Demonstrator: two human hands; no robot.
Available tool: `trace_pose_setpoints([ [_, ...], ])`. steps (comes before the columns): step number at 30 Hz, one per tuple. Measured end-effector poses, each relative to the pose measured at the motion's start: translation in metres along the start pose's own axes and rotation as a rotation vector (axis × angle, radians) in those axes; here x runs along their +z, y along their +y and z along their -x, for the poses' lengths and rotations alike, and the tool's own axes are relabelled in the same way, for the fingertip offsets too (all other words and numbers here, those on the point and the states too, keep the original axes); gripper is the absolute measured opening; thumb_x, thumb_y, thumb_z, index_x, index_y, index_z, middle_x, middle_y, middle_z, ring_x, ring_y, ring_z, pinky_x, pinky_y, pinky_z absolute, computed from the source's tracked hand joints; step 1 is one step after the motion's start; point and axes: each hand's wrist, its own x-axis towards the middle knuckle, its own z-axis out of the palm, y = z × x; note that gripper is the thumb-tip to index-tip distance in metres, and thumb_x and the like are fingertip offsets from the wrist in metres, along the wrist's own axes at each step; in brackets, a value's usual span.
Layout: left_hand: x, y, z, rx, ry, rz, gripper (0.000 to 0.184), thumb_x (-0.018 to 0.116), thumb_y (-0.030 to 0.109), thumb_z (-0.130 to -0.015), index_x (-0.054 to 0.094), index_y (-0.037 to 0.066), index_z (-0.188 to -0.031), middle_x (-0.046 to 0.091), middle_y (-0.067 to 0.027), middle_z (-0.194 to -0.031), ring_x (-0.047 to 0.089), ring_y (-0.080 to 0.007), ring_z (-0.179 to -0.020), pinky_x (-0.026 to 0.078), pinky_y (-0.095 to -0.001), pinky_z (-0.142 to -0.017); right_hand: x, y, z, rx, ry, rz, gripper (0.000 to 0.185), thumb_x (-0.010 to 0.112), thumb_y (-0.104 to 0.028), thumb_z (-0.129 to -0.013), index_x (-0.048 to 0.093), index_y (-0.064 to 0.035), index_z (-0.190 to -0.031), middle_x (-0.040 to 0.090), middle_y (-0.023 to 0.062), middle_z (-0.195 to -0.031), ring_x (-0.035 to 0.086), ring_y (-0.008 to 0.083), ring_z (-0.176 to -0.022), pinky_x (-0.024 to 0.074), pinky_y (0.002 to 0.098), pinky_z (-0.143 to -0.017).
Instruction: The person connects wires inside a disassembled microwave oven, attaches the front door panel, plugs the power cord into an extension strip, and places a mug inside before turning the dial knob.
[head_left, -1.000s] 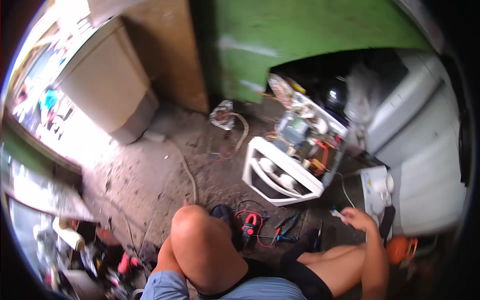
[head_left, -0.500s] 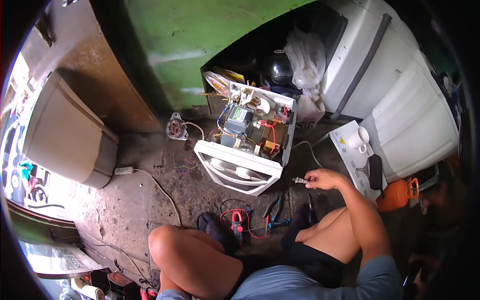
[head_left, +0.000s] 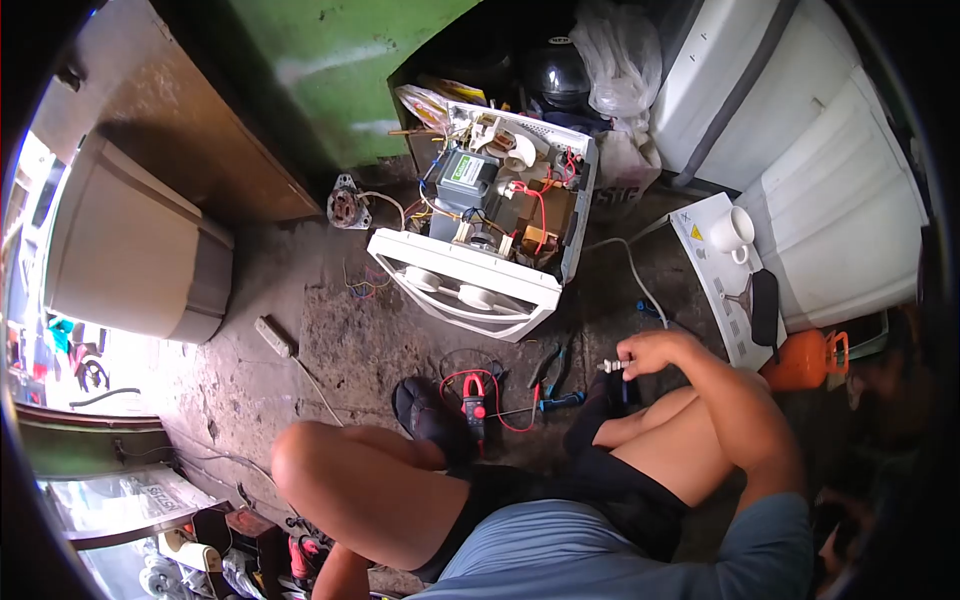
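My right hand [head_left: 655, 352] is closed on a small grey-white ribbed part [head_left: 611, 366], held above the floor near my right foot. In front of me stands a microwave oven [head_left: 465, 275] with its cover off. Its transformer-like grey block [head_left: 468, 178], fan and wires show. My left arm [head_left: 342, 573] reaches down at the bottom edge, and its hand is out of view. Near my feet lie a red clamp meter [head_left: 474, 408], pliers [head_left: 550, 368] and a blue-handled screwdriver [head_left: 565, 401]. A small motor [head_left: 346, 206] sits left of the oven.
A white panel [head_left: 715, 290] at right carries a white mug [head_left: 733, 230] and a black-handled object [head_left: 765, 308]. Beside it is an orange gas canister [head_left: 803, 360]. An extension socket [head_left: 272, 336] with its cord lies left. Plastic bags [head_left: 618, 70] hang behind the oven.
My right hand, still gripping the ribbed part, has drawn slightly closer to my right knee. The view has shifted, and more of my left arm shows at the bottom.
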Motion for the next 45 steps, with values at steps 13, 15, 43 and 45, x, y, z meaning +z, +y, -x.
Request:
trace_pose_setpoints([
  [13,-0.237,0.161,-0.070,0.455,0.472,0.134,0.026,0.065,0.024,-0.096,0.065,0.004,-0.113,0.070,-0.0088,-0.087,0.068,-0.0191,-0.066,0.059,-0.0344,-0.058,0.142,-0.084,-0.167,0.242,0.506,0.401,0.032,0.047,-0.024,-0.102,0.062,-0.0144,-0.129,0.061,0.0112,-0.130,0.059,0.0303,-0.120,0.0424,0.0543,-0.102],
  [15,-0.240,0.161,-0.112,0.143,0.508,0.312,0.031,0.067,0.032,-0.096,0.066,0.003,-0.108,0.068,-0.0102,-0.084,0.066,-0.0208,-0.062,0.059,-0.0362,-0.055,0.139,-0.137,-0.158,-0.001,0.504,0.203,0.050,0.070,-0.031,-0.087,0.055,-0.0120,-0.131,0.058,0.0159,-0.124,0.062,0.0352,-0.114,0.0477,0.0512,-0.092],
  [43,-0.212,0.481,0.104,1.043,0.107,-0.507,0.077,0.080,0.046,-0.086,0.048,0.002,-0.141,0.061,-0.0175,-0.130,0.064,-0.0282,-0.113,0.052,-0.0413,-0.096,0.110,-0.112,-0.173,0.227,0.640,-0.815,0.114,0.091,-0.035,-0.073,0.020,-0.0001,-0.155,0.057,0.0259,-0.138,0.060,0.0352,-0.126,0.0489,0.0425,-0.106],
  [45,-0.195,0.490,0.101,1.104,0.125,-0.407,0.086,0.080,0.050,-0.086,0.043,0.003,-0.147,0.058,-0.0173,-0.136,0.060,-0.0282,-0.120,0.049,-0.0424,-0.102,0.060,-0.122,-0.135,-0.008,0.959,-0.959,0.114,0.092,-0.029,-0.071,0.021,0.0036,-0.154,0.053,0.0253,-0.142,0.055,0.0346,-0.130,0.0444,0.0408,-0.110],
])
